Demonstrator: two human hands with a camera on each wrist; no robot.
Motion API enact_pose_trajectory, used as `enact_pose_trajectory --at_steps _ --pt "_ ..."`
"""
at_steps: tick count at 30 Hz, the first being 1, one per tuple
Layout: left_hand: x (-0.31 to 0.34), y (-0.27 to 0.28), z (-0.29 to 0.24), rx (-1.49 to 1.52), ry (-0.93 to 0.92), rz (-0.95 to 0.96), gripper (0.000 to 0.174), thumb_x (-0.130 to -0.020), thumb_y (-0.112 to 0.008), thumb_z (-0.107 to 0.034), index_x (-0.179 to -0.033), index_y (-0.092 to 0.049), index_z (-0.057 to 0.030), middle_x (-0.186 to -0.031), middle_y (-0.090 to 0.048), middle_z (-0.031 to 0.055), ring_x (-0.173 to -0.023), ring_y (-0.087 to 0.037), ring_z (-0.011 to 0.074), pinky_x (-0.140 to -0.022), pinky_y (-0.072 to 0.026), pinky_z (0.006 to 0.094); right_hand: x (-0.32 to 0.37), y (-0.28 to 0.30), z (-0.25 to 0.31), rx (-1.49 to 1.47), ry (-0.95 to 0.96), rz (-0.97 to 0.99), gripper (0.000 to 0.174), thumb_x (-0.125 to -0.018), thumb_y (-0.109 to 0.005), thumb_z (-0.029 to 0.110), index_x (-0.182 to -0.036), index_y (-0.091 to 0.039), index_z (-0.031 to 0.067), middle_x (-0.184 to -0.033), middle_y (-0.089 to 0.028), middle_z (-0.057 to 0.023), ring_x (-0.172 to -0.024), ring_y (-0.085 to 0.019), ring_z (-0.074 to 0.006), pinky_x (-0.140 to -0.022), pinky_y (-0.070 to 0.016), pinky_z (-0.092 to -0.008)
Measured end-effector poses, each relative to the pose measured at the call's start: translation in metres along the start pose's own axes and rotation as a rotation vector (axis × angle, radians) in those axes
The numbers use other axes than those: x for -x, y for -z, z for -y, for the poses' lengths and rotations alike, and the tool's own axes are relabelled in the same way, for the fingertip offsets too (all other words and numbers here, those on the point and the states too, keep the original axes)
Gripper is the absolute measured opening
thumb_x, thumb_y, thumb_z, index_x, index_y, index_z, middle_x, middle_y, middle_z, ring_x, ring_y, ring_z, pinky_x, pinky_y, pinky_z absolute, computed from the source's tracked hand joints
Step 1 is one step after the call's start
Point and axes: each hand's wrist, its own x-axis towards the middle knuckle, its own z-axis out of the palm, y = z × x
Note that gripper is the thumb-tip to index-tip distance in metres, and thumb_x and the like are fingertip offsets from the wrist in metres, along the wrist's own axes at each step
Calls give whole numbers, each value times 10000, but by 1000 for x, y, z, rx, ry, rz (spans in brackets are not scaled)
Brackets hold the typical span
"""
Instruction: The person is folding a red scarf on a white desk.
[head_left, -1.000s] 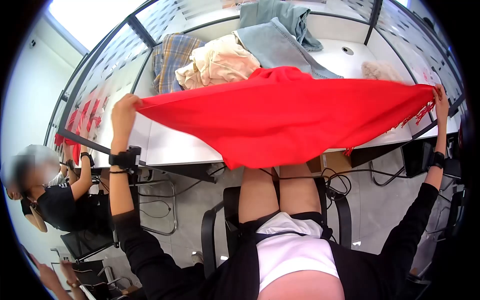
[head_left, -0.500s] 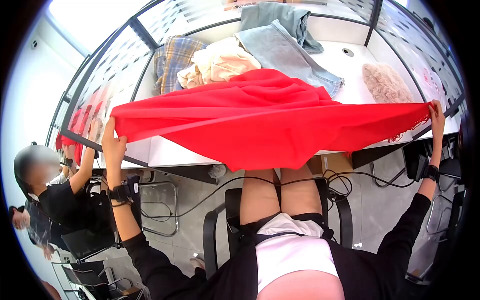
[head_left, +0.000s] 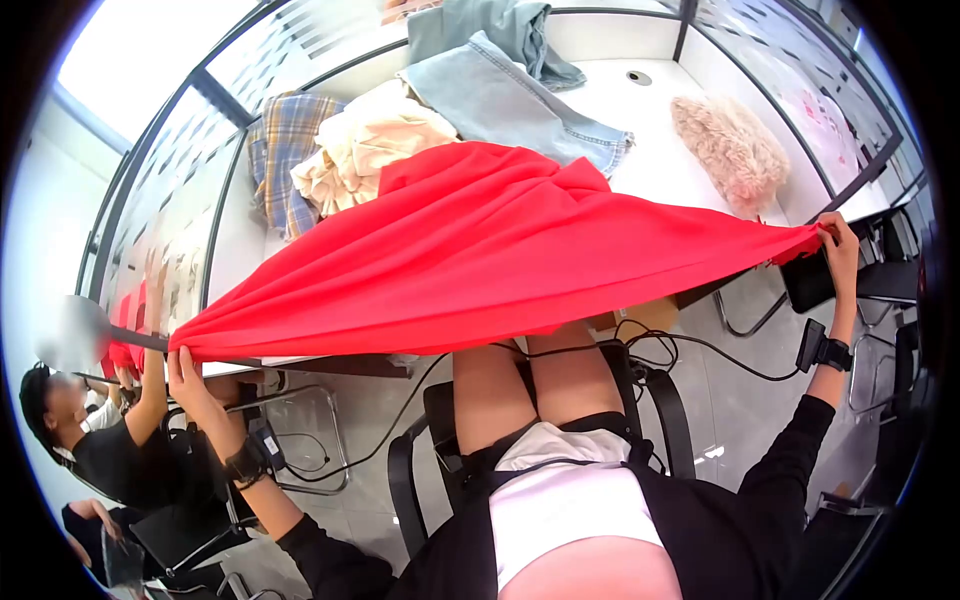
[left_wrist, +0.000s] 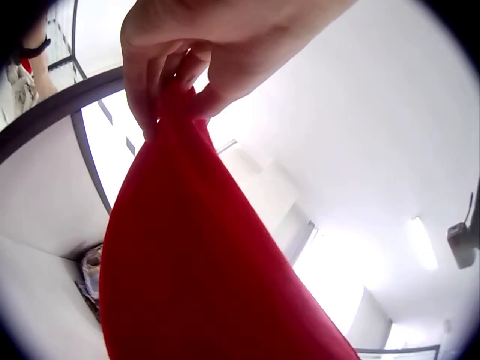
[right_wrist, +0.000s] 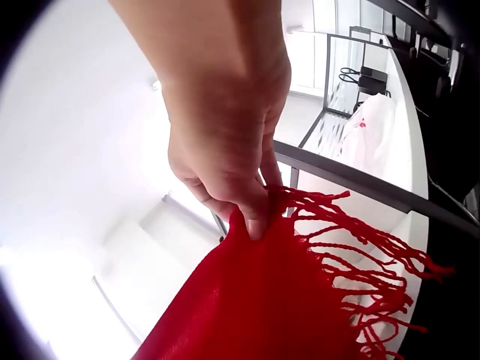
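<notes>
A red fringed cloth [head_left: 470,250] is stretched wide across the front of the desk, its lower edge above the person's thighs. At its far left end the left hand [head_left: 200,395] pinches a gathered corner; the left wrist view shows thumb and fingertips of that hand [left_wrist: 217,52] closed on the red cloth [left_wrist: 202,255]. The right hand [head_left: 840,250] grips the opposite end. In the right wrist view, thumb and fingers of the right hand [right_wrist: 225,142] pinch the cloth [right_wrist: 255,300] beside its twisted fringe [right_wrist: 360,232].
Behind the cloth on the white desk [head_left: 660,180] lie a plaid garment [head_left: 290,140], a cream garment [head_left: 375,135], blue jeans [head_left: 510,100] and a fluffy pink item [head_left: 730,150]. Framed partitions [head_left: 225,95] surround it. A cable [head_left: 400,415] hangs below. Another person [head_left: 120,440] sits at left.
The left hand has moved left and down, gathering its end of the cloth into a narrow bunch. The right hand sits slightly lower and further left, still gripping. The desk view has shifted left.
</notes>
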Motion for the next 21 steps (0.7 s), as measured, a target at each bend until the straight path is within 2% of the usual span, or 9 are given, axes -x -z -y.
enact_pose_trajectory --at_steps 2,5,8,9,12,15,18,19,21 --pt "11 -3 -3 -144 -147 22 336 -884 -541 -82 -1181 -505 70 -1101 -567 81 -951 -539 122 -813 -452 244 8 0 6 50 -18 -6 90 -797 -541 -60 -869 -519 -11 -775 -549 -27 -755 -541 -80 -726 -428 -207" --pt "20 -1 -9 -86 -55 1 320 -861 -577 -74 -1140 -537 78 -1075 -584 87 -917 -549 129 -804 -452 243 19 4 7 127 17 -14 122 -788 -535 -66 -899 -532 -13 -789 -552 -40 -766 -551 -97 -731 -429 -210" --pt "40 -21 -38 -134 10 -161 208 -872 -549 -89 -1001 -589 69 -928 -615 86 -804 -551 132 -735 -446 246 26 1 16 97 1 -61 160 -776 -529 -76 -924 -537 -15 -810 -556 -48 -788 -552 -113 -737 -428 -216" --pt "34 -16 -31 -160 -14 -161 167 -861 -554 -58 -951 -607 72 -893 -622 77 -771 -555 137 -730 -453 253 29 2 19 86 -19 -36 168 -769 -517 -88 -920 -544 -21 -831 -560 -58 -808 -551 -127 -745 -425 -223" --pt "15 -1 -9 -264 -53 -107 139 -810 -614 -3 -941 -616 41 -955 -609 66 -838 -545 127 -781 -441 255 31 5 9 141 108 -35 148 -768 -512 -91 -894 -551 -22 -839 -562 -64 -810 -553 -139 -748 -423 -225" --pt "4 10 6 -141 -206 38 175 -786 -579 65 -946 -544 4 -948 -598 74 -878 -546 139 -811 -433 256 34 4 8 190 144 -90 134 -773 -510 -88 -882 -554 -23 -844 -561 -68 -810 -555 -148 -749 -423 -225" --pt "14 8 -8 -100 -152 71 280 -760 -529 116 -993 -461 -24 -946 -584 86 -921 -549 165 -848 -426 260 36 4 7 164 112 -110 134 -775 -512 -85 -886 -553 -23 -851 -563 -64 -819 -554 -145 -756 -421 -226" --pt "12 11 -2 -131 -138 60 358 -756 -497 125 -1081 -435 -12 -931 -574 97 -928 -557 184 -859 -431 277 37 4 4 167 117 -117 134 -779 -511 -84 -890 -553 -22 -854 -564 -64 -823 -554 -144 -760 -420 -225" --pt "13 13 -5 -169 -106 108 355 -767 -487 119 -1097 -444 -5 -926 -571 97 -923 -560 192 -857 -437 283 36 4 -4 172 129 -131 134 -786 -509 -82 -897 -554 -22 -860 -565 -63 -830 -553 -143 -768 -417 -224"
